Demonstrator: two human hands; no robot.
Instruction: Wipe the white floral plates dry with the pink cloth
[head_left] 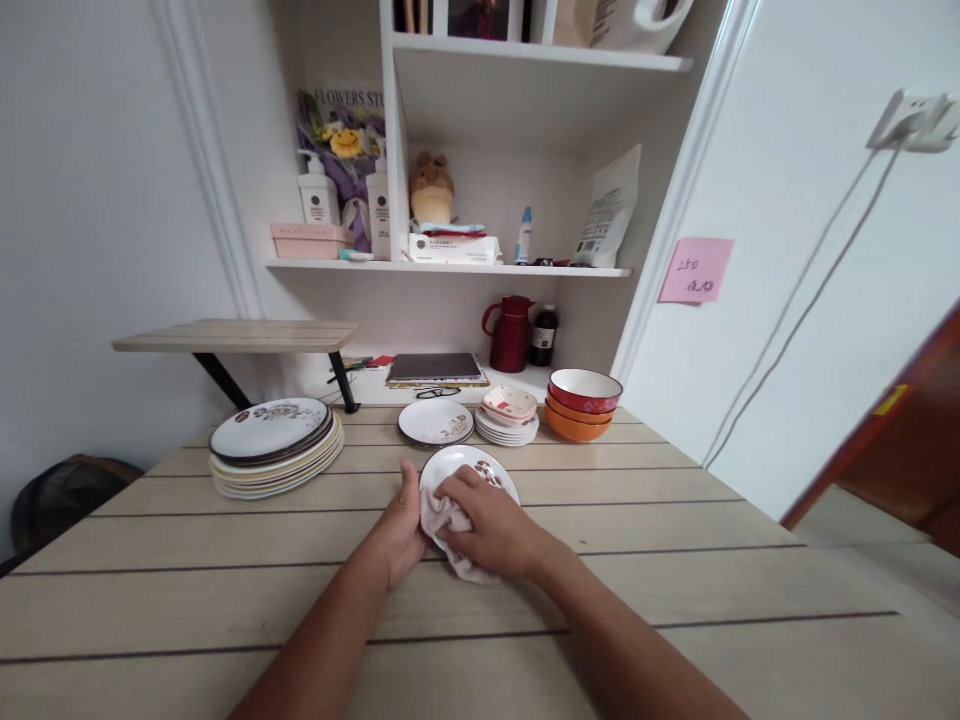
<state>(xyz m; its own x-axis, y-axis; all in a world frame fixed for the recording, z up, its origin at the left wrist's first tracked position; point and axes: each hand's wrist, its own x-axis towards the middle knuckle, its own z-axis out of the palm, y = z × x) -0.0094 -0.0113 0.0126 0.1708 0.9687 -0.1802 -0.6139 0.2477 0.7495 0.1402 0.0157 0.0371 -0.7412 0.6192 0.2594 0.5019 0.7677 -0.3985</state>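
Observation:
A white plate [454, 460] with a brown flower print and dark rim is tilted up in front of me. My left hand [402, 525] holds it by its left edge, thumb up and the other fingers hidden behind it. Bunched under my right hand [491, 520], a pale pink cloth [469, 572] presses on the plate's face and hangs below its lower edge. Just beyond lie a small stack of similar plates [435, 422] and a stack of little white dishes [507, 432] topped by patterned dishes [509, 402].
A tall plate stack [276, 470] stands left, near a raised wooden stand [240, 338] with black legs. Nested red and orange bowls [577, 422] sit right. Behind are glasses [438, 393], a laptop-like dark slab [435, 367], a red jug [511, 335] and a dark bottle [544, 335].

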